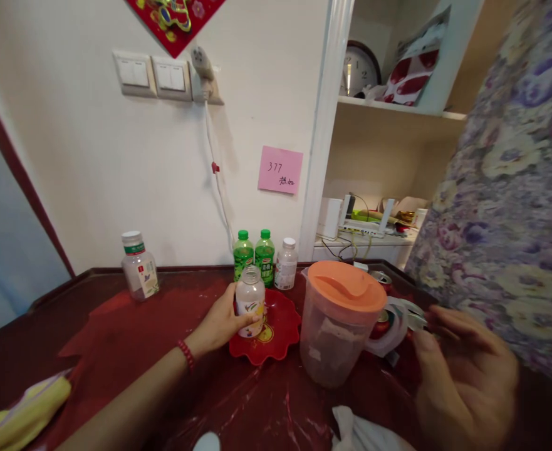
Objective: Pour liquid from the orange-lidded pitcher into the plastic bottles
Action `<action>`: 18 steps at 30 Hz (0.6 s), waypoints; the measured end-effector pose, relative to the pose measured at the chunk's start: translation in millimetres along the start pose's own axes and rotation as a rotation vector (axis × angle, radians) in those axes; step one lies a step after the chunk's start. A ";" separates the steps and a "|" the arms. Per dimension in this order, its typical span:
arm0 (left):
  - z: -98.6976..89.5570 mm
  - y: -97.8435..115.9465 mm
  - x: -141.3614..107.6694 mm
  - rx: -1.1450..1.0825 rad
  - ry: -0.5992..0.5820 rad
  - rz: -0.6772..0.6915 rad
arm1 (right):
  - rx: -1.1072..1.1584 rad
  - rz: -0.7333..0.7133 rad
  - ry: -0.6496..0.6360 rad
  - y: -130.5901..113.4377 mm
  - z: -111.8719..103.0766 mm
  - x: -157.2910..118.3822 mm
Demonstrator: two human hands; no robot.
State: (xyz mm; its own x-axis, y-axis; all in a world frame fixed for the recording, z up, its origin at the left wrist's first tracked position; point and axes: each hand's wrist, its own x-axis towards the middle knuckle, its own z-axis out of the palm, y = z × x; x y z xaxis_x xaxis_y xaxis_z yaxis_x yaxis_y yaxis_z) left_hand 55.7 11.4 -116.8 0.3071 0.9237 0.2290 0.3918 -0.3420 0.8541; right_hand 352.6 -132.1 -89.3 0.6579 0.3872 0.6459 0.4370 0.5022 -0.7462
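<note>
My left hand [226, 318] is wrapped round a clear uncapped bottle [250, 304] with a white and yellow label. It holds the bottle upright over a red scalloped tray [282, 332]; whether the base touches the tray I cannot tell. A clear pitcher [329, 344] with an orange lid [346, 285] stands right of the tray. My right hand [466, 376], slightly blurred, is near the pitcher's handle [391, 335], its thumb and fingers apart. A pale shiny thing [414, 313] shows beside the fingertips, its kind unclear.
Two green-capped bottles [243, 254] and a white-capped bottle [286, 263] stand behind the tray. Another capped bottle [140, 269] is at the left. Cans [381, 279] sit behind the pitcher. A white cloth [364, 432], a white round object [207, 441] and a yellow cloth [26, 410] lie in front.
</note>
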 end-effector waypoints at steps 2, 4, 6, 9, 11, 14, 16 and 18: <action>1.8 -2.1 -0.7 -0.017 0.010 -0.004 | -0.020 -0.140 -0.193 -22.3 1.8 -13.5; 3.6 -4.5 -1.4 -0.038 0.021 -0.008 | -0.071 -0.236 -0.603 -38.8 10.9 -28.3; 5.2 -6.2 -2.2 -0.048 0.033 -0.005 | -0.103 -0.277 -1.031 -46.9 27.1 -44.1; 6.1 -5.5 -3.8 -0.044 0.050 0.012 | -0.248 -0.224 -1.481 -46.7 57.9 -71.8; 5.9 -3.3 -5.1 -0.041 0.046 0.004 | -0.370 -0.222 -1.686 -42.5 77.3 -93.6; 5.0 0.0 -6.8 -0.026 0.031 -0.035 | -0.480 -0.397 -1.853 -31.7 98.8 -129.1; 4.3 1.6 -7.7 -0.024 0.033 -0.042 | -0.511 -0.525 -1.846 -22.7 107.0 -149.9; 3.3 3.1 -8.4 -0.027 0.033 -0.038 | -0.538 -0.571 -1.815 -15.8 111.2 -162.6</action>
State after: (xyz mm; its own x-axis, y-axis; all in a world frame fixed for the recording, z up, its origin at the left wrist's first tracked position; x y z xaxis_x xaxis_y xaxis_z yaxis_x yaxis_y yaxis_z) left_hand 57.2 2.0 -117.6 0.2637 0.9413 0.2109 0.3793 -0.3022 0.8745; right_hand 170.6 -117.0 -164.7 -0.7400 0.6654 -0.0976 0.6714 0.7222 -0.1664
